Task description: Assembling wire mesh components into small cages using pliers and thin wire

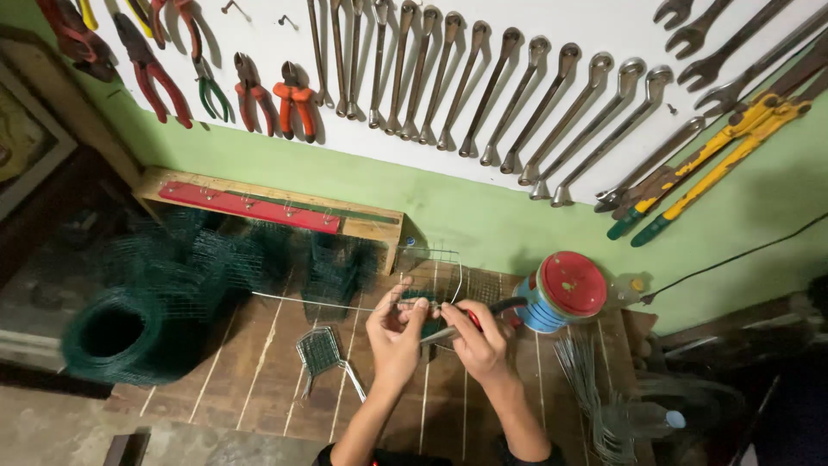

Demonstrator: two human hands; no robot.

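I see my left hand (395, 332) raised over the plank bench with forearm angled up from below, its thumb and fingertips pinching a long thin bare steel wire (323, 303) that runs out leftward from it, while my right hand (477, 338) sits just beside it, curled tight around red-handled pliers (461, 324) whose jaws meet the wire between the two hands. Just below my left hand lies a small folded piece of grey wire mesh (319, 349), and farther left sits a fat roll of dark green mesh (121, 332). Close to the right of my right hand a blue spool with a red flat end (565, 291) lies tipped on its side; what it holds I cannot tell.
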